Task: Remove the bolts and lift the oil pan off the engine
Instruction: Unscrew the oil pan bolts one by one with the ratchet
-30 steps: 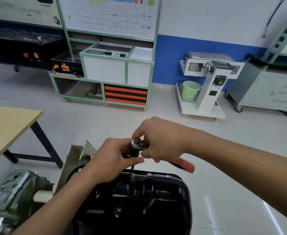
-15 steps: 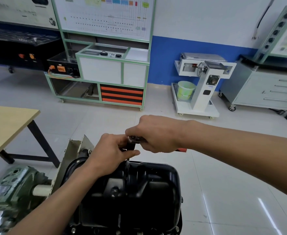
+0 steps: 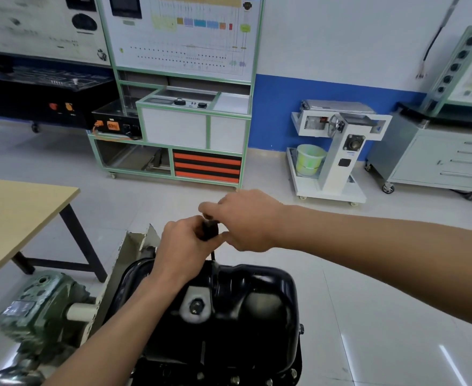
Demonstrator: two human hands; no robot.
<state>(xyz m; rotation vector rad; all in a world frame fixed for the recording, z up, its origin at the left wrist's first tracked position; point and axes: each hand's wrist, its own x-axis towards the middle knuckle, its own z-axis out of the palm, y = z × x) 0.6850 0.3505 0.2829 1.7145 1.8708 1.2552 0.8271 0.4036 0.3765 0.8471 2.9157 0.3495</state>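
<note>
Fingers of the left hand (image 3: 183, 242) are clamped round the head of the dark wrench (image 3: 209, 229); fingers of the right hand (image 3: 247, 221) curl over its top. Directly below them a thin shaft (image 3: 213, 254) meets the far rim of the black oil pan (image 3: 237, 299), not yet lifted. Judged step: unscrewing a far-rim bolt. The bolts (image 3: 234, 379) on the near flange are in place; the next move calls for seating the socket squarely on each.

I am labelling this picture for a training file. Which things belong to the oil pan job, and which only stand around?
Job in hand:
- oil pan
- flange bolts
- socket wrench, gripped by the left hand and the right hand

Just standing around:
- wooden table
- green bucket
- grey drawer cabinet
</note>
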